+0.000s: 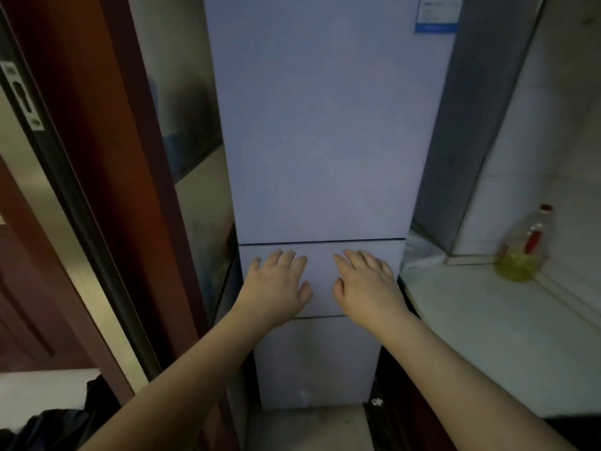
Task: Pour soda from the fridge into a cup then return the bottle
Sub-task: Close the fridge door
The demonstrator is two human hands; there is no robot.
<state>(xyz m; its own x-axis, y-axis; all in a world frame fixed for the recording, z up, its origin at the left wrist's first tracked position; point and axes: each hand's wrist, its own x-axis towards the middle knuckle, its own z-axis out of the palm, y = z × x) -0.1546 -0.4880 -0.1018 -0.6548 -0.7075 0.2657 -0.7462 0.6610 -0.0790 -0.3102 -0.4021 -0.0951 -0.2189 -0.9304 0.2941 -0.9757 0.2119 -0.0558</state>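
Both forearms are reaching forward, left hand (276, 281) and right hand (366, 281) lying flat, fingers straight, empty, against the closed fridge (320, 141) middle drawer (320, 278).

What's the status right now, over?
Both hands open: left hand, right hand, flat on fridge middle drawer. Fridge closed. No soda or cup seen.

At my nine o'clock, a reddish-brown door frame (107, 164); at three, white counter (507, 336), tiled wall (553, 125), dim light.

Fridge (325, 141) pale lavender-blue, plain; sticker (437, 14) white/blue; door frame (107, 157) reddish-brown; bottle (523, 249) yellow liquid (red cap).
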